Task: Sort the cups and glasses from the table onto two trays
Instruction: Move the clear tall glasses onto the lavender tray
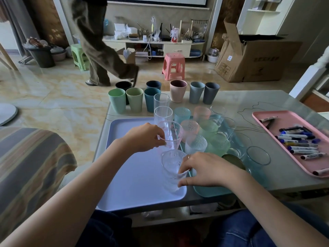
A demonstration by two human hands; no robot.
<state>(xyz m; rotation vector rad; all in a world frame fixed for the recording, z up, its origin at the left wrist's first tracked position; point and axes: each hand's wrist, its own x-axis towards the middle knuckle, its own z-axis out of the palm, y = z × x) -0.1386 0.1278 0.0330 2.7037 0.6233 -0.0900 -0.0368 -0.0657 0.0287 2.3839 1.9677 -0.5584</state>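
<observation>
A clear textured glass (172, 172) is gripped at its rim by the closed fingers of the right hand (207, 169), over the lavender tray (131, 177). Just beyond, a pink-printed clear cup (170, 134) is pinched by the left hand (145, 137). Behind both, tinted glasses (210, 136) are crowded on the teal tray (210, 192).

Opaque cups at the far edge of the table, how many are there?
8. Front row: light green, pale green, teal, pink, grey-blue, dark grey. Behind them: black and navy. More could be hidden.
</observation>
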